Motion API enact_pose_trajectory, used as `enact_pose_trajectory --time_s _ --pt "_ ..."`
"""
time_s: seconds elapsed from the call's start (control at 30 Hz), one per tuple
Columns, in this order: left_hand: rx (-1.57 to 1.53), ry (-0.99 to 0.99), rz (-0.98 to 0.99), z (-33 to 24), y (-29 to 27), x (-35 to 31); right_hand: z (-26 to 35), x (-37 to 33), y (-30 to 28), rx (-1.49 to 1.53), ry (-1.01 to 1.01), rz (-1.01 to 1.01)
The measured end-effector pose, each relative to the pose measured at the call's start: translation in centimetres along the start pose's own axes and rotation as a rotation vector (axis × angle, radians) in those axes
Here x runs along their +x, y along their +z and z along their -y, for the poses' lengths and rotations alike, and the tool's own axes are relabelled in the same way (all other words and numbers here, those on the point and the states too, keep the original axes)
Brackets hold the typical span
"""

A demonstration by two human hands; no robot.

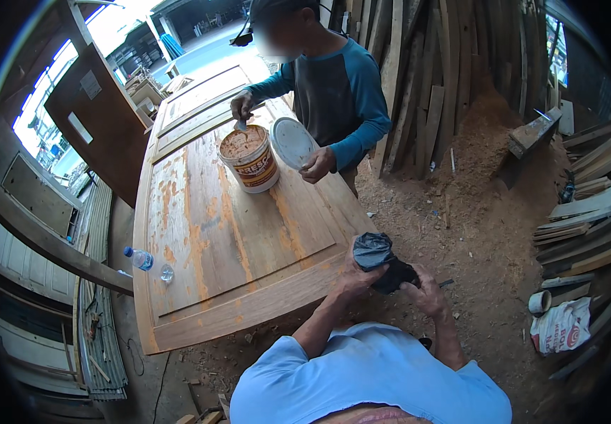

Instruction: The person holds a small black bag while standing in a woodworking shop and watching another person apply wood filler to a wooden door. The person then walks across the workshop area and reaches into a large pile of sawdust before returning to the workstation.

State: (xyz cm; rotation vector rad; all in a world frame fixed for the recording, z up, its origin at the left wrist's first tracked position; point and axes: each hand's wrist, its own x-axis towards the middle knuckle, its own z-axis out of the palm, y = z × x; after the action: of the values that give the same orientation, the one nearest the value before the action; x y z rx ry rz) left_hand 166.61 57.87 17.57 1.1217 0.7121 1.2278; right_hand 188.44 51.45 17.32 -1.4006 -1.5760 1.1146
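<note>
In front of my chest, just off the near right corner of the wooden door panel (298, 290), I hold a black plastic bag (373, 251). My left hand (351, 279) is wrapped round its bunched, shiny, rounded part; whatever is inside is hidden. My right hand (427, 291) is closed on the bag's dark, loose end. Across the panel, a co-worker holds a round pale lid (293, 143) in one hand and a small pale scraper (240, 126) over an open bucket (254, 173) of orange-brown paste. Patches of similar orange filler streak the panel.
A blue-capped plastic bottle (138, 258) lies at the panel's left edge. Tall boards (429, 85) lean behind the co-worker, near heaped sawdust (485, 131). At right are stacked planks (579, 222), a tape roll (540, 302) and a white sack (561, 326) on the ground.
</note>
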Motion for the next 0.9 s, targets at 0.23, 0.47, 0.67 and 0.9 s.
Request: enact_pose_trajectory --time_s 0.23,0.47,0.67,0.9 --pt "0.130 0.025 -0.006 -0.6 0.1 0.2 -0.2 -0.6 -0.5 -0.130 -0.234 0.048" --pt "0.112 -0.026 0.043 -0.1 0.5 0.0 0.3 0.9 0.8 0.329 -0.307 -0.218" --pt "0.182 0.057 0.052 -0.5 1.0 0.0 2.6 1.8 2.6 0.756 -0.112 -0.179" --pt "0.281 0.190 -0.133 0.4 0.3 -0.4 4.9 1.1 3.7 0.535 -0.206 -0.092"
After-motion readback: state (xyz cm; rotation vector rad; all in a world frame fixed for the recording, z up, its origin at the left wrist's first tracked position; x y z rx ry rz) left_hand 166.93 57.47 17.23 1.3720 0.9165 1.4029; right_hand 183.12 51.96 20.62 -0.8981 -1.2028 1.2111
